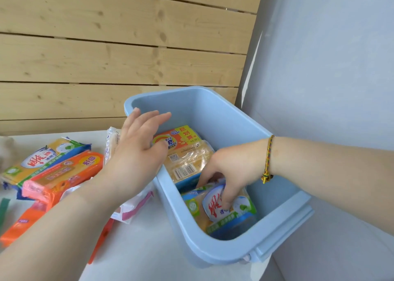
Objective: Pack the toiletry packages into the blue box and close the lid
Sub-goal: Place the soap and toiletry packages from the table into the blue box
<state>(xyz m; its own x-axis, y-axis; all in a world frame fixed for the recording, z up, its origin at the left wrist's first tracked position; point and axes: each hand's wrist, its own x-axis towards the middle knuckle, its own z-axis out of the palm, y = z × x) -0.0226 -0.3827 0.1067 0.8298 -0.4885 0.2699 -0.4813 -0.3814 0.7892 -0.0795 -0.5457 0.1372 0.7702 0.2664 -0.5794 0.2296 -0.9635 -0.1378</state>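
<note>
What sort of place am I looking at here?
Likely a home or staged packing spot: a white tabletop against a pale wooden plank wall, wrapped soap packages lying beside an open light blue plastic box.

Blue box (223, 253) smooth matt plastic; packages (64, 174) glossy film; wall (106, 56) knotty wood.

Left hand (138, 146) flat, palm down, fingers spread. Right hand (232, 167) angled down, fingers curled, pinching package (211, 211).
</note>
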